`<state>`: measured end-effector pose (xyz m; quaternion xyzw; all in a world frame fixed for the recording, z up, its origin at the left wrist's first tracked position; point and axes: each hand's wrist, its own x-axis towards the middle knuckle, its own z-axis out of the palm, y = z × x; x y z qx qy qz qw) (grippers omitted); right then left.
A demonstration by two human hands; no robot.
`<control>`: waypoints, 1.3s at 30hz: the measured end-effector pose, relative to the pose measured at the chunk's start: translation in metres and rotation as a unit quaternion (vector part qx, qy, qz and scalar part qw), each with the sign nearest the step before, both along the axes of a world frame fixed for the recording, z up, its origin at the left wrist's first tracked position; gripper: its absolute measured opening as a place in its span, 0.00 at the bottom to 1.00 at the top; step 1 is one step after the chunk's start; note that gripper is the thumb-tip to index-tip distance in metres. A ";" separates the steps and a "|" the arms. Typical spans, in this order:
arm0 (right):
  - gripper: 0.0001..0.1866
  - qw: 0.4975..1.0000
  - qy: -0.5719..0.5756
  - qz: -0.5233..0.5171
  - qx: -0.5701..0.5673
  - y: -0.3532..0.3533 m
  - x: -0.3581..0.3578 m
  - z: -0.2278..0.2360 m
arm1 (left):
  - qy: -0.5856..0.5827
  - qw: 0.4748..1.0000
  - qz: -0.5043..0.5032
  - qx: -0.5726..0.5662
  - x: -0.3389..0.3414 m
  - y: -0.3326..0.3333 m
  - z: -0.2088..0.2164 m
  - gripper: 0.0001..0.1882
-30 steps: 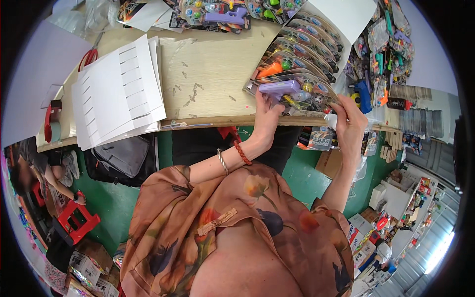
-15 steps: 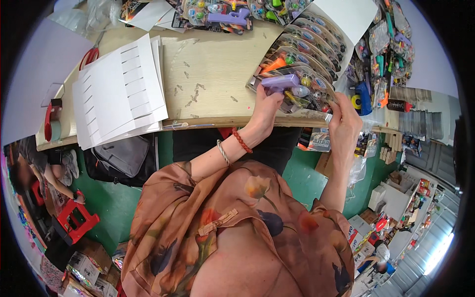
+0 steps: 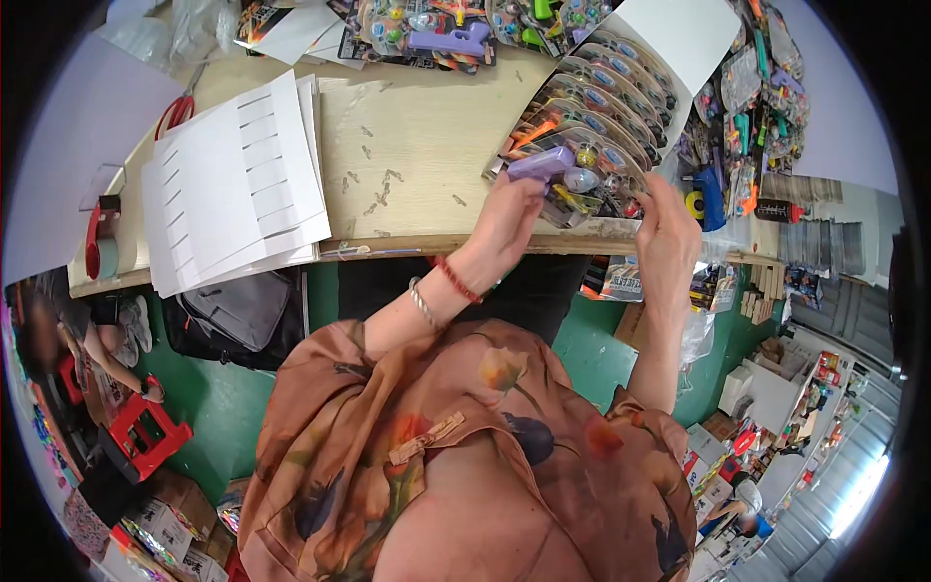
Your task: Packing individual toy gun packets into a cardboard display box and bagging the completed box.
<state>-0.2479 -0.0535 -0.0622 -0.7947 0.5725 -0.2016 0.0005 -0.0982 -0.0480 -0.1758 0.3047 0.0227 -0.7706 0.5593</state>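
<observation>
My left hand (image 3: 507,221) is closed on the near left edge of a toy blister pack (image 3: 580,182). A purple toy gun and small coloured balls show through its clear front. Opposite, my right hand (image 3: 667,225) pinches the right edge of the same pack between thumb and fingers. The pack is tilted toward me at the table's front edge. Right behind it, several similar packs stand overlapping in a row on a white slotted card (image 3: 679,44); an orange toy part (image 3: 536,134) shows in the closest one.
A stack of white slotted cards (image 3: 238,184) lies on the left of the table (image 3: 388,145), by red-handled scissors (image 3: 175,114) and a tape dispenser (image 3: 102,238). More packs (image 3: 422,34) lie at the back, others in a heap at right (image 3: 756,87). A blue tape dispenser (image 3: 713,199) stands nearby.
The pack in my hands has tilted a little and shifted slightly toward me. My left hand has moved a little left and down; my right hand has moved slightly left.
</observation>
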 end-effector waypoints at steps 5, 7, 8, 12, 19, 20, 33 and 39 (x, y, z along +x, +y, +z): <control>0.15 0.997 0.064 0.024 0.023 -0.001 0.002 0.005 | -0.167 0.981 0.031 -0.097 0.027 0.033 0.044 0.31; 0.14 0.994 0.101 0.032 0.020 0.001 0.020 0.004 | -0.402 0.887 0.095 -0.207 0.041 0.018 0.027 0.29; 0.13 0.993 0.114 0.017 0.018 0.001 0.021 0.005 | -0.441 0.860 0.092 -0.238 0.046 0.004 0.017 0.28; 0.13 0.997 0.067 0.003 -0.050 0.004 0.011 -0.015 | -0.462 0.830 0.001 -0.313 0.057 -0.057 0.001 0.31; 0.33 0.785 -0.613 -0.084 -0.027 -0.010 -0.039 -0.111 | -0.372 0.840 -0.156 -0.363 0.054 -0.124 -0.021 0.39; 0.35 0.764 -0.641 -0.071 0.018 -0.022 -0.040 -0.126 | -0.341 0.848 -0.157 -0.374 0.050 -0.127 -0.026 0.38; 0.36 0.622 -0.739 0.059 0.253 -0.092 0.026 -0.157 | -0.346 0.879 -0.009 -0.328 0.075 -0.063 -0.023 0.32; 0.28 0.759 -0.641 0.012 0.113 -0.138 -0.005 -0.141 | -0.384 0.870 0.088 -0.297 0.086 -0.069 -0.017 0.31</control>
